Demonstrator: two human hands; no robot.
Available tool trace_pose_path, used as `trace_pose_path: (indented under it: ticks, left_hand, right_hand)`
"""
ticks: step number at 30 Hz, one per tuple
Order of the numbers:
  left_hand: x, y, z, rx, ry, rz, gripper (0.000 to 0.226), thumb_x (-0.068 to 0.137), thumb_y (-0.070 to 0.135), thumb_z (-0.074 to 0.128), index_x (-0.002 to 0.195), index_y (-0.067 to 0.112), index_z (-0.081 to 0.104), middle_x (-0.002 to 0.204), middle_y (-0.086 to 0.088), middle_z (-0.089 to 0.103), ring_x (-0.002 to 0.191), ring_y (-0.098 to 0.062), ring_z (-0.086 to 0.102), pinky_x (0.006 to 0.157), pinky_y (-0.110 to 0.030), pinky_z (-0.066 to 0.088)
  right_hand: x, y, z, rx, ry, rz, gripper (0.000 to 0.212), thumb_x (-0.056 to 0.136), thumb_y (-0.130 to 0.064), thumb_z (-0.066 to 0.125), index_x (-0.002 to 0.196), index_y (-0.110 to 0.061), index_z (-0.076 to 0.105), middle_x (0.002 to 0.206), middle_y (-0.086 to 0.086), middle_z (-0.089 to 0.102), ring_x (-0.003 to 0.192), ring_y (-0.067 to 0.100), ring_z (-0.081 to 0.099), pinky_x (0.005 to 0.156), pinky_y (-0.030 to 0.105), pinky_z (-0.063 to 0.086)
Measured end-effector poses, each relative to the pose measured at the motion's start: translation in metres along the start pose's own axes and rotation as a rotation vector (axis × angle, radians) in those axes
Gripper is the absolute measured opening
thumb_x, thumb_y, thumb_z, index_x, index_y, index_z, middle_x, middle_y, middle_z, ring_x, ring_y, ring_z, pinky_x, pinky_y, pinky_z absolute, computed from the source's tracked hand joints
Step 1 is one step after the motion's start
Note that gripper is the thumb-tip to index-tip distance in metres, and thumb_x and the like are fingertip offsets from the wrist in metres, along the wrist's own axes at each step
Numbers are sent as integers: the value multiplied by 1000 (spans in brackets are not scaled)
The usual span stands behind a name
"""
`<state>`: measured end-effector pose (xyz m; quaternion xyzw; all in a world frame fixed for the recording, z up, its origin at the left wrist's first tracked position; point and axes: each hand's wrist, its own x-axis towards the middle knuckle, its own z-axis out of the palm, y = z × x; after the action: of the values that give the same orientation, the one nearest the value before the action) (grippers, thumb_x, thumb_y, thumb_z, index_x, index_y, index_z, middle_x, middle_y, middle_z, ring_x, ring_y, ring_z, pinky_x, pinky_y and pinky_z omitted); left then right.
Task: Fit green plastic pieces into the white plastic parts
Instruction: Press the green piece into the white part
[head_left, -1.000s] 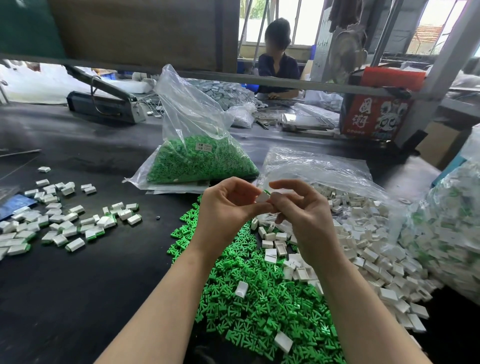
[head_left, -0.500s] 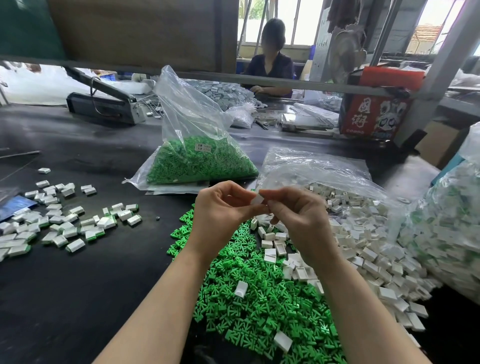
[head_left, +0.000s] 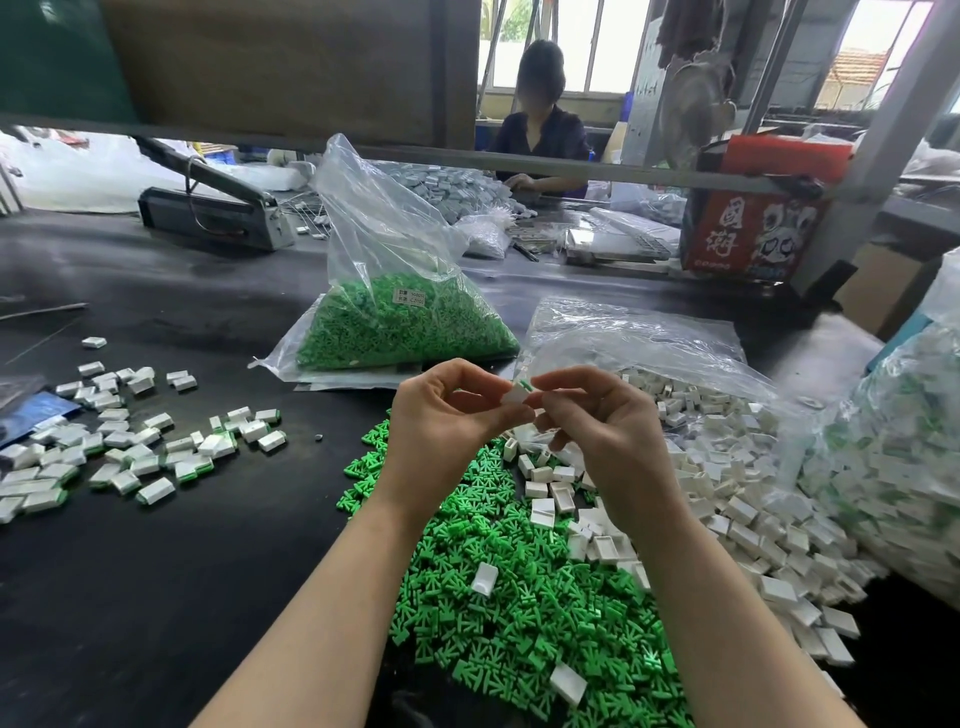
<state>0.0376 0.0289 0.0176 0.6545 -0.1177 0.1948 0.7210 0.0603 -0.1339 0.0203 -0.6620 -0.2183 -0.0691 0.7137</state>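
Hard to make out: how far the green piece (head_left: 525, 385) sits inside the white part (head_left: 514, 397), only a sliver showing at its top edge, the rest masked by fingertips of the left hand (head_left: 447, 415) and right hand (head_left: 597, 421), both pinching that one part above the table. Directly below, a loose heap of green pieces (head_left: 519, 587) touching a spill of white parts (head_left: 737, 499) from a clear bag (head_left: 634, 338). Farther back a bag of green pieces (head_left: 400, 291); at left, scattered fitted parts (head_left: 130, 441) on the black table (head_left: 156, 597); beyond, a seated person (head_left: 540, 119) partly blocked by a rail.
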Motion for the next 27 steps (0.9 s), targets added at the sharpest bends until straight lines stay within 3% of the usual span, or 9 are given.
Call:
trace_pose_path:
  ticks: [5,9,10,12,14,18,22,24,27]
  left_hand:
    - [-1,1,1,37,14,-2,19,69,12,88,80,11,73,77,-10,76,74,-28,75,69,-32,60]
    - [-2,3,0,38,28,-17,22,65,20,88,79,10,74,77,-14,75,76,-36,73,76,-44,61]
    - [-2,3,-1,42,24,-17,23,65,19,88,79,9,73,77,-14,75,76,-35,73,76,-45,61]
    - [-1,2,-3,76,17,-20,21,65,18,88,79,11,74,77,-12,75,76,-34,74,74,-43,62]
    - [2,0,-6,146,32,-35,20,65,16,90,77,15,74,75,-7,75,73,-29,74,68,-35,61]
    - [10,-11,-37,569,244,-6,20,69,19,89,73,24,70,67,8,71,64,-10,68,61,-20,55]
    - [7,-21,-100,1067,526,-181,12,78,25,80,81,21,70,79,-4,71,75,-27,63,64,-31,46]
    - [2,-25,-127,1257,651,-362,11,80,26,75,88,19,72,93,-14,70,91,-36,58,76,-38,44]
    - [-4,-26,-143,1436,741,-586,17,87,26,64,101,18,71,117,-23,59,114,-41,44,97,-48,32]
  right_hand:
    - [-1,-3,3,-99,-5,-73,18,88,2,67,88,-16,72,78,6,74,66,18,67,57,26,54]
    - [-3,-5,3,-197,-11,-118,17,88,0,68,87,-17,71,77,6,73,65,44,60,52,53,49]
    - [-3,-4,3,-217,-14,-124,16,88,-1,68,88,-17,72,76,7,72,63,44,59,49,52,47]
    - [-2,-3,2,-251,-37,-123,11,89,-2,68,91,-13,71,79,7,73,53,21,59,43,35,45]
    - [-2,0,2,-308,-49,-99,10,89,-4,68,96,-12,71,83,2,75,53,2,58,47,15,42]
    - [1,9,-5,-474,31,-4,15,91,-6,65,98,-18,71,84,-2,75,47,-3,56,41,9,37]
    - [5,16,-19,-733,52,115,13,91,-12,65,94,-23,71,81,-6,73,49,4,57,45,20,46]
    - [5,17,-24,-833,18,157,11,91,-14,66,92,-24,71,81,-7,72,51,7,58,49,23,51]
    - [3,16,-23,-900,-66,203,12,91,-17,67,88,-27,71,81,-12,70,48,-3,54,48,13,45]
